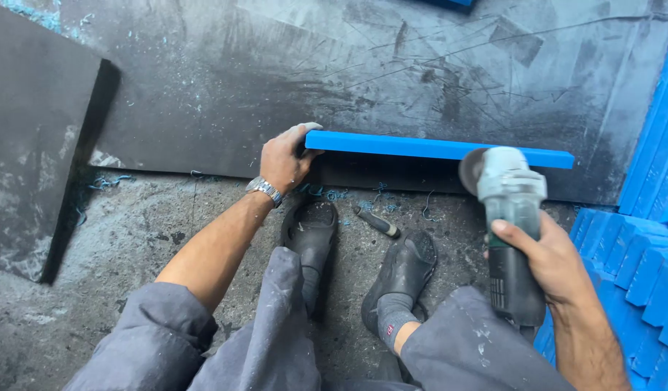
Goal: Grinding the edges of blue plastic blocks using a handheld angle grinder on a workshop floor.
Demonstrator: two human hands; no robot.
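- The left hand (285, 161) grips the left end of a blue strip (435, 148); the fingers are curled around the end, thumb on the near side.
- The strip lies long and level on the edge of a dark slab (392, 72), above the floor (131, 224).
- The right hand (548, 264) holds a grinder (509, 224); the fingers are wrapped and pressed together around its body, thumb across the top.
- The disc (472, 170) of the grinder is at the right part of the strip, just under its near edge; I cannot tell if it touches.
- A watch (265, 190) is on the left wrist.
- Two dark shoes (403, 271) stand on the floor below the strip, and a small tool (376, 221) lies between them.
- A stack of blue pieces (638, 268) is at the right, near the right hand.
- Blue shavings (106, 181) lie on the floor.
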